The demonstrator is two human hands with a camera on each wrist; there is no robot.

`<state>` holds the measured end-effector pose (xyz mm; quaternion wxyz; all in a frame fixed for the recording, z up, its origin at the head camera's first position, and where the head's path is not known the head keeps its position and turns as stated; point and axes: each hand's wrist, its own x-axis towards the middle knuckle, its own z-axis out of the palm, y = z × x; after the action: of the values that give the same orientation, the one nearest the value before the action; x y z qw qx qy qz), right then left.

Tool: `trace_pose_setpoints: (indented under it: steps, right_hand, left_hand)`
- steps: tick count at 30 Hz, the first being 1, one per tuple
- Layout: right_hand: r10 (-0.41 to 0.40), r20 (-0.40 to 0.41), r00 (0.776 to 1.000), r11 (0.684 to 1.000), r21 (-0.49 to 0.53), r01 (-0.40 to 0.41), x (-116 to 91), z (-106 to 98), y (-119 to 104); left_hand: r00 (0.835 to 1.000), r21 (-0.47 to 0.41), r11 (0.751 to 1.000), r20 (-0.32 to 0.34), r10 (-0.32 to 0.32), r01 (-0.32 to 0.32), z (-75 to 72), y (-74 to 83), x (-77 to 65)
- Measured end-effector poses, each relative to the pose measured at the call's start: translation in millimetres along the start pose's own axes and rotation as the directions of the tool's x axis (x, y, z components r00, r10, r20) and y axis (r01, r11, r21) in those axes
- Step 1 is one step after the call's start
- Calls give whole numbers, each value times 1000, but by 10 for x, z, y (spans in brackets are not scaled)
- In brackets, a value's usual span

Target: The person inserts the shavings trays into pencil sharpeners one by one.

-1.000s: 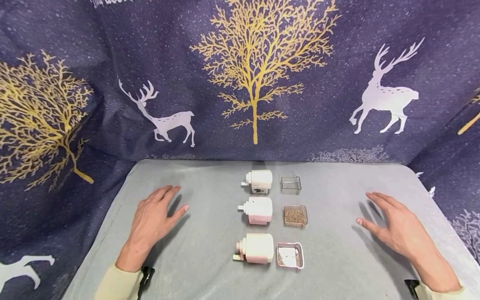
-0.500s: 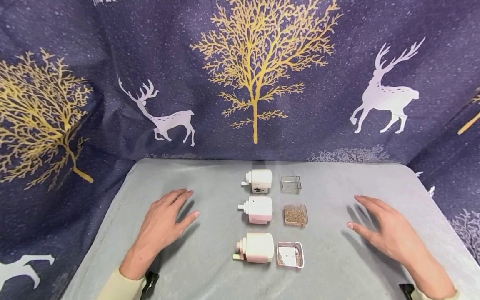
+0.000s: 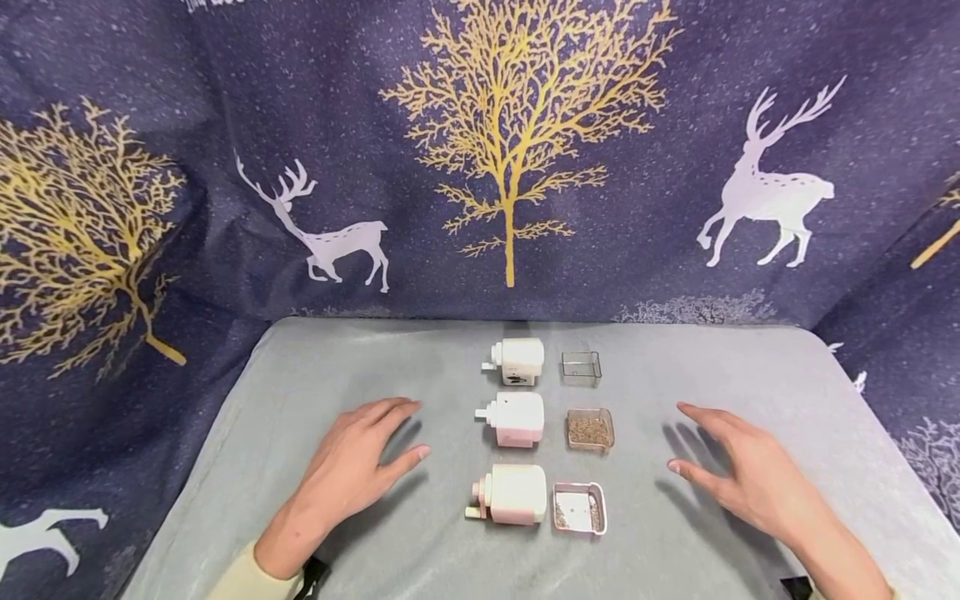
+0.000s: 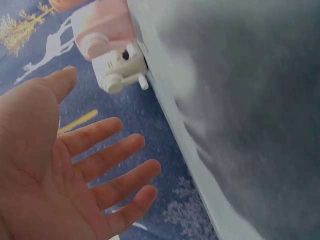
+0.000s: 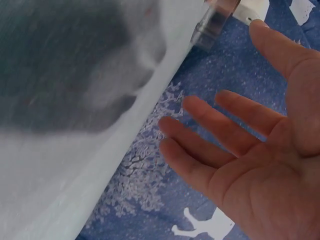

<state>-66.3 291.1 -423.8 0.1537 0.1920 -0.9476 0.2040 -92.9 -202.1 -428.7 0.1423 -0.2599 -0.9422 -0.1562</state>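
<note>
Sharpeners (image 3: 519, 419) between two spread hands (image 3: 356, 465)

Around the middle sharpener (image 3: 519, 419), the grey table (image 3: 645, 558) bears a white sharpener (image 3: 521, 358) behind, a cream sharpener (image 3: 517, 493) in front, three trays (image 3: 579, 505) rightward.

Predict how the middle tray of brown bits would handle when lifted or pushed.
The middle tray looks like thin, transparent plastic, so probably stiff and light. Its open top means tilting would likely spill the brown bits. Its boxy shape suggests sliding, not rolling.
</note>
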Motion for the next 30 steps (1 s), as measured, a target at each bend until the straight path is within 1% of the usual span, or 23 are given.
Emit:
trace_pose_setpoints:
  steps: [5,8,10,13,18,20,27,30]
  right_hand:
    - [-6,15,1000,1000,15,5,7,50,-67]
    - [-12,42,999,1000,15,11,4,70,-111]
    - [-19,62,998,1000,13,18,2,80,-148]
    - [-27,91,995,1000,18,26,-1,96,-207]
    - [-47,120,992,998,42,42,-14,133,-310]
    - [-61,125,990,997,47,56,-20,154,-350]
    - [-97,146,985,994,60,89,-26,229,-475]
    - [-100,164,981,994,70,89,-31,249,-527]
  left_hand:
    - [999,-28,1000,49,4,-2,25,120,1]
    - [998,-58,998,68,12,-8,33,201,7]
    - [997,-68,998,70,22,-17,39,259,11]
    - [998,-85,996,53,42,-37,43,348,18]
    - [997,-99,994,48,60,-55,42,482,32]
    - [996,-108,992,58,67,-60,45,529,37]
    - [988,-144,983,86,126,-113,72,665,56]
    - [985,-160,980,110,136,-118,81,713,65]
